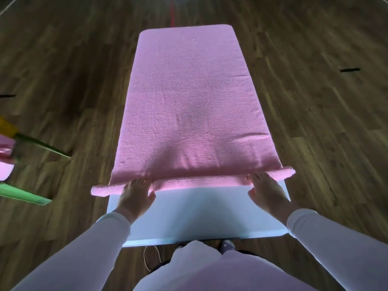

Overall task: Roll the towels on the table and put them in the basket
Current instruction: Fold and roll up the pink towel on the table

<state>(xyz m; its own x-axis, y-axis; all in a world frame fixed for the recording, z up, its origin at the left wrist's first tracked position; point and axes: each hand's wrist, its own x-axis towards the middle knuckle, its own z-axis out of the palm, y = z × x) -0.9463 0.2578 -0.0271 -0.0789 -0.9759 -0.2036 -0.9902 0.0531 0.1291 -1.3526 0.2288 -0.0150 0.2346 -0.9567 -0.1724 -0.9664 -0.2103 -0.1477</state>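
Observation:
A long pink towel (189,97) lies flat along the white table (199,215), reaching its far end. The towel's near edge is turned into a thin roll (197,182) that sticks out past both table sides. My left hand (134,195) rests on the roll's left part, fingers over it. My right hand (265,190) lies on the roll's right part the same way. Both hands press down with fairly straight fingers. The basket cannot be made out for certain.
At the left edge, partly cut off, is a green-framed thing (23,195) with pink cloth (6,160) in it. Dark wooden floor surrounds the table. A thin cord (151,257) hangs under the near table edge by my legs.

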